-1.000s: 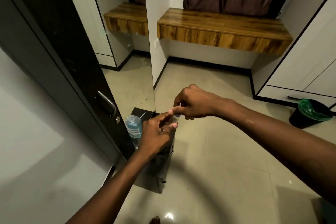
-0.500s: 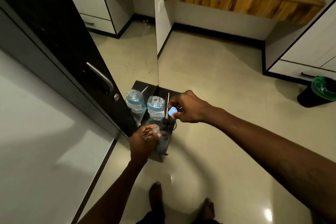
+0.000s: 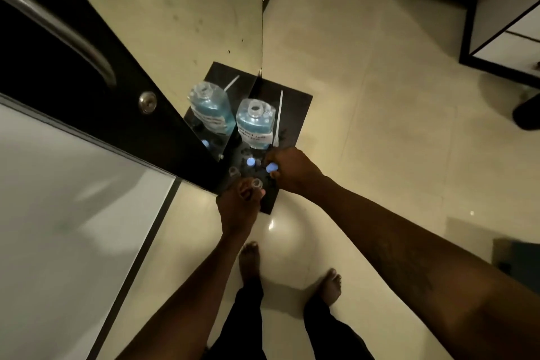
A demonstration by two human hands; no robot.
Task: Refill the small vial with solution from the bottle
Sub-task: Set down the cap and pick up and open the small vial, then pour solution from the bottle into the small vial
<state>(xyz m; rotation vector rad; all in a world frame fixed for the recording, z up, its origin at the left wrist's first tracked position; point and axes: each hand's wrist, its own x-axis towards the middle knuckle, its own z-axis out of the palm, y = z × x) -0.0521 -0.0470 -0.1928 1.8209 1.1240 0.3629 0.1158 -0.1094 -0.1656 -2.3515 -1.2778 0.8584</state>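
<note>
While both arms reach straight down, the left hand [image 3: 238, 204] pinches the small vial [image 3: 257, 183] upright between fingertips, open mouth up, over the near edge of the dark tray [image 3: 298, 114] on the floor. Right hand [image 3: 292, 169] is curled, fingertips closed on a pale blue cap [image 3: 271, 167] just beside the vial. Bottle [image 3: 253, 123] of blue solution stands uncapped mid-tray, by the mirror. A second blue cap [image 3: 250, 161] lies on the tray near the bottle's base. A white stick [image 3: 279, 117] rests just right of the bottle.
</note>
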